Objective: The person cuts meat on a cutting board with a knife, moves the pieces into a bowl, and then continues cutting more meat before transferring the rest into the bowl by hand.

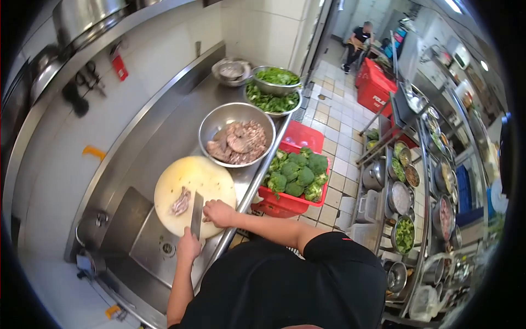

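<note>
My left hand is wrapped round the handle of a kitchen knife, its blade pointing away from me over a round cutting board. To the right of the blade, my right hand rests at the board's edge with fingers curled in; what they hold, if anything, is hidden. A small piece of pale pinkish meat lies on the board left of the blade. Just beyond the board stands a steel bowl with several pieces of brownish-pink meat.
The board spans a steel sink. Bowls of leafy greens stand at the counter's far end. Right of the counter, a red crate holds broccoli. Shelves with food bowls line the right. A person sits far back.
</note>
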{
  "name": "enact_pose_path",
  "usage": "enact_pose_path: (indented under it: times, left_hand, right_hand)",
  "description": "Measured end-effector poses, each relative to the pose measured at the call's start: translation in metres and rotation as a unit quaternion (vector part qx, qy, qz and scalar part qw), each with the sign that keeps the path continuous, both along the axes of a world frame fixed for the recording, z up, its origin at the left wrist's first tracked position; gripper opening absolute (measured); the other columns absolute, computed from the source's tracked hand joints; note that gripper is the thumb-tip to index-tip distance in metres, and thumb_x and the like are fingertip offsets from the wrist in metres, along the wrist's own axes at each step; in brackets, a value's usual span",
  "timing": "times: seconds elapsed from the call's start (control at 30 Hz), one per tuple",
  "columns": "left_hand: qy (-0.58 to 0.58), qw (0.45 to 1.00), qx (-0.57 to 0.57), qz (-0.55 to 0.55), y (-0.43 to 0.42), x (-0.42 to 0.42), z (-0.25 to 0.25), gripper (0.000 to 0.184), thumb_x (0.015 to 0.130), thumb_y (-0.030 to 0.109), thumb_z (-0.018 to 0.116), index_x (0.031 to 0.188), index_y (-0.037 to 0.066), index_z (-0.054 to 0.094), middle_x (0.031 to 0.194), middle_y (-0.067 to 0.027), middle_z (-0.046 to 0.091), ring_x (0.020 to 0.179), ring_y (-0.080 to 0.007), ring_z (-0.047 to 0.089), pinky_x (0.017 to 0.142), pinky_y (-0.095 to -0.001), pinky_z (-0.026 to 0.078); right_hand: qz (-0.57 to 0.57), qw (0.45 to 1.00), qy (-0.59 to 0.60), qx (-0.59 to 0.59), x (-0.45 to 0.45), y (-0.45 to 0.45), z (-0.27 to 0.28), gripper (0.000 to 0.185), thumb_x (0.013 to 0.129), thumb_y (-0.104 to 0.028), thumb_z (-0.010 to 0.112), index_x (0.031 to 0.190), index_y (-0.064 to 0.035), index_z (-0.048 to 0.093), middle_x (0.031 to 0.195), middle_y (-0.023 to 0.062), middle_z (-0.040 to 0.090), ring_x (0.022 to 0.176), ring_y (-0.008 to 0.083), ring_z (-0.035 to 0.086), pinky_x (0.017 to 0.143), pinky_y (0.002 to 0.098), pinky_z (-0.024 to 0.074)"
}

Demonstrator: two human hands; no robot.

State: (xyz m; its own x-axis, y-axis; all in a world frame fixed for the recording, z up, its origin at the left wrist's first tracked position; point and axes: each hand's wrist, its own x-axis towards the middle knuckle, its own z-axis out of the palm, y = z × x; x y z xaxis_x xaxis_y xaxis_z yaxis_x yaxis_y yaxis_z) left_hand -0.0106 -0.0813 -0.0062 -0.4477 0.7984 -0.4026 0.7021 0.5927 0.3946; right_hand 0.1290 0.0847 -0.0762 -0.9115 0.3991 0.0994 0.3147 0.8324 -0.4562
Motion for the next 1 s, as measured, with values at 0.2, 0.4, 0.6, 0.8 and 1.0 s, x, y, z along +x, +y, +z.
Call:
enact_pose_path:
  times: [0.2,0.4,0.6,0.8,1.0]
  left_hand:
    - [-0.014,1.000,0.001,-0.010,-0.003,-0.008,-0.002,0.036,0.099,0.019,0.055,0.128,-0.002,0.048,0.103,-0.0379,0.068,0.101,-0.0540,0.066,0.089,-0.0599,0.050]
    - [0.007,1.000,0.004,-0.024,-0.009,-0.007,0.020,0.035,0.100,0.020,0.055,0.127,-0.002,0.050,0.101,-0.0369,0.068,0.098,-0.0540,0.066,0.088,-0.0609,0.050]
    - [0.003,0.999,-0.032,-0.042,-0.013,0.004,0.012,0.030,0.100,0.020,0.055,0.121,0.000,0.048,0.099,-0.0364,0.068,0.098,-0.0550,0.066,0.087,-0.0620,0.050]
    - [-0.018,0.998,-0.005,-0.054,-0.004,-0.001,0.005,0.029,0.099,0.016,0.054,0.121,0.000,0.046,0.100,-0.0374,0.068,0.099,-0.0558,0.065,0.087,-0.0619,0.050]
    - [0.000,0.999,-0.025,-0.042,-0.002,0.005,0.007,0.030,0.099,0.020,0.055,0.122,0.001,0.047,0.101,-0.0360,0.068,0.100,-0.0546,0.066,0.088,-0.0613,0.051]
  right_hand:
    - [0.045,0.995,0.088,-0.013,0.020,0.007,-0.030,0.019,0.092,-0.019,0.065,0.106,-0.0071,0.060,0.109,0.0105,0.060,0.105,0.0319,0.060,0.092,0.0409,0.0511]
    - [0.026,0.992,0.119,0.037,0.025,0.004,-0.035,0.024,0.086,-0.011,0.059,0.108,-0.0057,0.065,0.113,0.0098,0.064,0.113,0.0313,0.060,0.098,0.0389,0.0512]
    - [0.018,0.993,0.118,0.017,0.026,0.004,-0.037,0.023,0.084,-0.011,0.057,0.105,-0.0068,0.065,0.108,0.0074,0.063,0.113,0.0283,0.057,0.100,0.0375,0.0496]
    - [0.013,0.993,0.112,0.021,0.026,-0.003,-0.039,0.031,0.076,-0.004,0.059,0.106,-0.0088,0.066,0.113,0.0058,0.064,0.115,0.0268,0.059,0.100,0.0370,0.0514]
    - [0.017,0.987,0.159,0.016,0.028,0.004,-0.047,0.032,0.075,-0.001,0.059,0.106,-0.0099,0.066,0.114,0.0058,0.064,0.117,0.0269,0.060,0.099,0.0365,0.0528]
